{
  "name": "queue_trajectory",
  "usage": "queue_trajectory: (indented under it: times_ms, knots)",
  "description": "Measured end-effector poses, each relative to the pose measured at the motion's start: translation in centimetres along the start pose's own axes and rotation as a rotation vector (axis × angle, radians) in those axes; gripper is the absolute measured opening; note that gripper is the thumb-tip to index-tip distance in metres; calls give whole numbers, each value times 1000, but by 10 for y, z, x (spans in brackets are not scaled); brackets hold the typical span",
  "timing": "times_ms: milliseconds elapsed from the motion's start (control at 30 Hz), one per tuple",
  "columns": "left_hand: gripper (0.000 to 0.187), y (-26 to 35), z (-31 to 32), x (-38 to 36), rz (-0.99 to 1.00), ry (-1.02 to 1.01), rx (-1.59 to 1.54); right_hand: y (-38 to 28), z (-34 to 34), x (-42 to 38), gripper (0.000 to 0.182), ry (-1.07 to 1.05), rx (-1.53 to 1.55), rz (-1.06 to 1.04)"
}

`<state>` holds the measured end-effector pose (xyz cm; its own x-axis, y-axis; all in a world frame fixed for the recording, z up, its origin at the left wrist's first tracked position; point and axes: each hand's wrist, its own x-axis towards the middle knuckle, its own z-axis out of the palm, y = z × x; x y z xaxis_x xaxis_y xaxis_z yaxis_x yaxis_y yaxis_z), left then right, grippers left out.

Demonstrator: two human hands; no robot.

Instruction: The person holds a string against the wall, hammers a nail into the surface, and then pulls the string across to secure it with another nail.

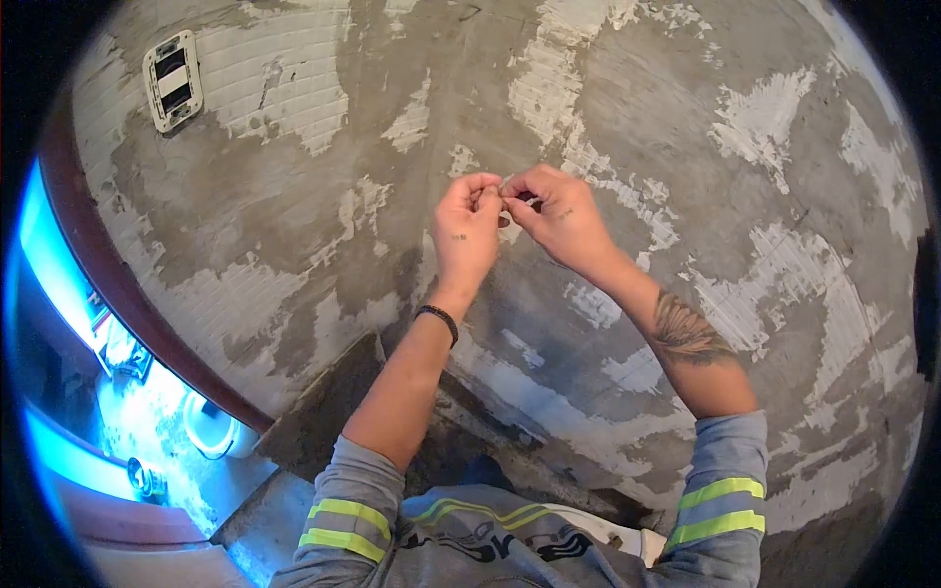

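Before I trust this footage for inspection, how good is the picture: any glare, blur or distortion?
Head view: blue-white glare at lower left, washing out detail around the bucket; wall evenly lit and fairly clear; strong fisheye bending, with black corners; fingertips of the left hand and right hand meet, too small to tell what is between them.

Up at ten o'clock I can see a white rectangular plastic frame with two dark openings (173, 82) on the patchy grey-and-white wall (245, 186). A reddish-brown curved border (106, 265) sweeps from nine towards eight o'clock; past it, a pale round bucket (209, 428) stands on the blue-lit floor (181, 485).
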<state>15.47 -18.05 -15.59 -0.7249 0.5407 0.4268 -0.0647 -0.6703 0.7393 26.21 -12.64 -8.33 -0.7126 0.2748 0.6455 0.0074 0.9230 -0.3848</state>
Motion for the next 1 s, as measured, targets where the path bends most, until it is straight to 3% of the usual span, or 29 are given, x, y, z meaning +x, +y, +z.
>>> queue_trajectory:
  times_ms: [67, 200, 300, 367, 533, 567, 600, 700, 800, 833, 900, 1000]
  knots:
    - [12, 4, -4, 4, -44, -43, -21, 3, 0, 3, 7, 4, -210, -205]
    - [13, 10, -11, 7, -145, -152, -106, 5, 5, 0, 9, 61, -365, -257]
    - [13, 5, -12, 5, -61, -191, -68, 8, 7, 4, 12, 107, -317, -116]
    - [13, 2, -12, 4, -17, -154, 6, 11, 3, 10, 14, 5, -29, 183]
    - [14, -1, -18, 2, 122, -108, 127, 6, -7, 20, 15, -95, 228, 320]
    - [14, 5, -19, 0, 294, -105, 292, 4, -8, 21, 15, -93, 348, 409]
    - [13, 8, -19, -3, 464, -102, 456, 4, -7, 20, 15, -92, 349, 412]
    - [14, 2, -19, -3, 549, -71, 491, 7, -6, 21, 13, -127, 214, 346]
    - [13, -6, -16, -4, 438, -28, 353, 17, -2, 20, 13, -155, 39, 274]
    - [13, -8, -16, -4, 436, -30, 351, 19, -2, 20, 13, -161, 165, 278]
    - [13, -7, -15, -4, 181, -45, 22, 19, -2, 19, 13, -166, 289, 281]
    - [13, -7, -16, -3, 173, -68, 86, 12, 1, 17, 13, -154, 115, 188]
